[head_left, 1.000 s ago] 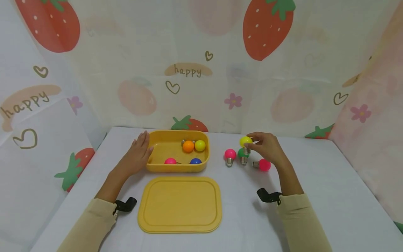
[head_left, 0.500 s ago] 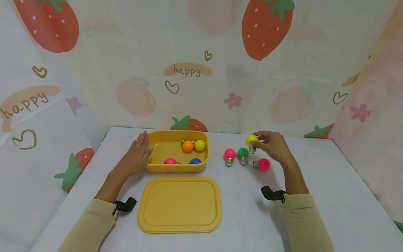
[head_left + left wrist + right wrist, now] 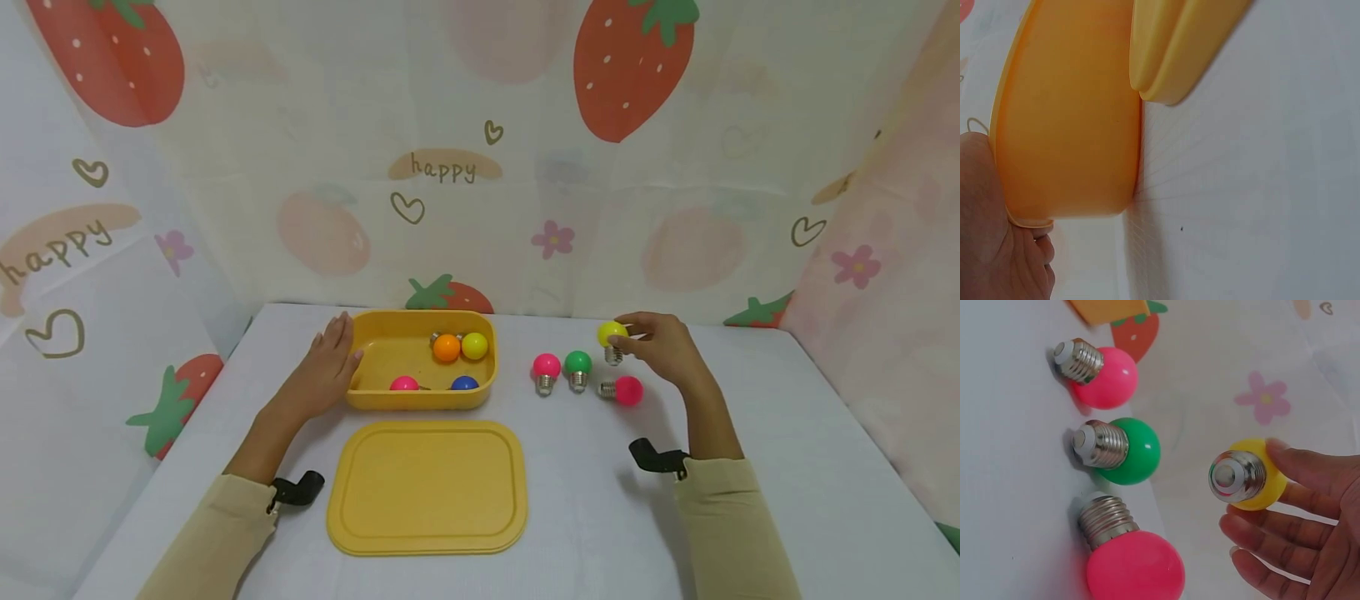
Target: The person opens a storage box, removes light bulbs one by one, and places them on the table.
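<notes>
My right hand (image 3: 660, 346) pinches a yellow light bulb (image 3: 612, 335) by its globe, metal base pointing down, above the table. In the right wrist view that base faces the camera. Close by on the table lie a green bulb (image 3: 578, 362), a pink bulb (image 3: 547, 367) and a second pink bulb (image 3: 628, 391). My left hand (image 3: 327, 367) rests with straight fingers against the left end of a yellow plastic box (image 3: 420, 400). Inside the box are an orange bulb (image 3: 447, 348), a yellow-green bulb (image 3: 475, 346), a pink bulb (image 3: 405, 383) and a blue bulb (image 3: 465, 382).
A flat yellow lid (image 3: 427, 487) lies on the white-covered table (image 3: 592, 533) in front of the box. Behind the table hangs a cloth backdrop (image 3: 465, 233) printed with strawberries, hearts and flowers.
My right hand has moved to the right with the yellow bulb, away from over the green one, which now shows whole. My left hand and the box stay in place.
</notes>
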A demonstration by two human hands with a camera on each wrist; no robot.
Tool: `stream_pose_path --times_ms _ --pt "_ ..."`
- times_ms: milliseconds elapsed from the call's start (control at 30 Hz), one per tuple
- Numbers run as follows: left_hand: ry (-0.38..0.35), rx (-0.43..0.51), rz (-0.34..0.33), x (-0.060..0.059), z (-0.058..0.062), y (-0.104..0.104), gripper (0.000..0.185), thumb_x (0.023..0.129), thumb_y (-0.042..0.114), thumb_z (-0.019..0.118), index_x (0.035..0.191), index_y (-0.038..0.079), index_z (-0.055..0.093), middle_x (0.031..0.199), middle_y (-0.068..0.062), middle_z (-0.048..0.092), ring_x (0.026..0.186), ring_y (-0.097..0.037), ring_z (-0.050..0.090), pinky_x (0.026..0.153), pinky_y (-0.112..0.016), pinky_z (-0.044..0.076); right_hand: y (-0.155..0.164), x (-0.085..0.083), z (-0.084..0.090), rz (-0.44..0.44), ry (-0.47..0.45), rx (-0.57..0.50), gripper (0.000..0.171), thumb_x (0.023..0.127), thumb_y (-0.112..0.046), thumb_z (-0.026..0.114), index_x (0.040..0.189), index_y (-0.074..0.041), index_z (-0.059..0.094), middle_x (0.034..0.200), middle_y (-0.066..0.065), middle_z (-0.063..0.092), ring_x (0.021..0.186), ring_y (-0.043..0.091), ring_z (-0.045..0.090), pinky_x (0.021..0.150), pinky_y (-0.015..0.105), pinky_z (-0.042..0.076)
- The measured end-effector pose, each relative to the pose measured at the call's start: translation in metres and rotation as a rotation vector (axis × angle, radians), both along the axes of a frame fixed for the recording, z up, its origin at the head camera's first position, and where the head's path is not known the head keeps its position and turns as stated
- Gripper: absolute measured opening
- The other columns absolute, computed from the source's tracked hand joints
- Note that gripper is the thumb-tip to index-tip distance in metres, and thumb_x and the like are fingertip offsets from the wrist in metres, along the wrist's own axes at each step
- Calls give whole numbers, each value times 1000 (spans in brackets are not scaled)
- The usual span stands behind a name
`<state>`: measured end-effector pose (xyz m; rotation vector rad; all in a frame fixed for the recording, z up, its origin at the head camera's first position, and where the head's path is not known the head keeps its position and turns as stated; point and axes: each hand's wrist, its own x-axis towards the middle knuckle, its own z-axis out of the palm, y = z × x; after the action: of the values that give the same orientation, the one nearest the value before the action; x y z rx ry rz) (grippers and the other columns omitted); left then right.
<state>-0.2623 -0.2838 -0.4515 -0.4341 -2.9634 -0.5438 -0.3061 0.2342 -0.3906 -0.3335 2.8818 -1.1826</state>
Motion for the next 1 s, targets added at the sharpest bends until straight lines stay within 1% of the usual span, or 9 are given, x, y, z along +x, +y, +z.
stream_pose_path --times_ms 200,400,600,833,1000 --pt "2 -3 0 -1 0 0 67 112 30 31 156 -14 5 166 -30 4 154 -44 3 122 -60 6 8 -2 -3 -9 -11 -6 48 98 -30 70 137 -3 61 124 25 67 104 37 69 88 49 53" --pt "-21 -10 5 -1 1 -1 68 112 30 30 156 -13 2 166 -28 1 154 -43 0 122 -59 4 15 -3 -5 -30 -26 -6 50 98 -29 69 139 -2 59 126 26 65 103 36 70 85 43 55" --pt "-27 1 1 -1 1 0 67 112 31 28 156 -13 2 166 -29 1 154 -43 0 122 -59 3 22 -6 -11 -54 -53 -3 51 99 -29 68 140 0 58 127 28 64 102 39 70 87 47 56" --pt "-24 3 2 -1 -1 -1 68 112 31 29 156 -13 2 166 -28 1 154 -43 0 123 -58 3 29 -8 -19 -60 -72 -1 51 99 -26 69 138 4 58 125 30 65 98 39 70 83 42 57" --pt "-19 1 2 -1 0 -1 67 112 31 28 156 -13 2 166 -28 1 154 -43 0 122 -59 4 33 -9 -24 -84 -127 18 53 99 -28 68 140 4 55 128 31 62 101 39 69 88 45 56"
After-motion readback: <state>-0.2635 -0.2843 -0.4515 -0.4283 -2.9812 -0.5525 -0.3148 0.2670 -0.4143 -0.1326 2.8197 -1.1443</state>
